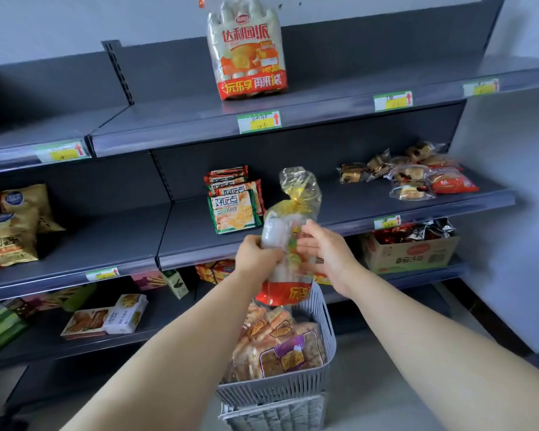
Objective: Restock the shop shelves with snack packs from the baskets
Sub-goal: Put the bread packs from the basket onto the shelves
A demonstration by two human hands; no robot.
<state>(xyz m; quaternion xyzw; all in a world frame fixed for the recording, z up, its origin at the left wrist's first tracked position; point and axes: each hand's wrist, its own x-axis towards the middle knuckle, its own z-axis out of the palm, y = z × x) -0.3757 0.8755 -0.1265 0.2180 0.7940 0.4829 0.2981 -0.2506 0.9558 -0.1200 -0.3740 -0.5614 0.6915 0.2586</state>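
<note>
A tall clear snack bag (pixel 290 219) with a gold tie and a red band at its base hangs upright in front of the middle shelf (pixel 355 209), above the grey basket (pixel 324 362). My left hand (pixel 255 259) grips its left side. My right hand (pixel 327 253) touches its right side with the fingers spread and fairly straight. The basket holds several orange and purple snack packs (pixel 280 346). A matching bag (pixel 248 51) stands alone on the top shelf (pixel 324 101).
The middle shelf carries green and red cracker packs (pixel 235 200) and wrapped cakes (pixel 417 175). Yellow bags (pixel 13 225) fill the left bay. A cardboard box (pixel 411 250) of sweets sits lower right. A second grey basket (pixel 277 415) lies below the first.
</note>
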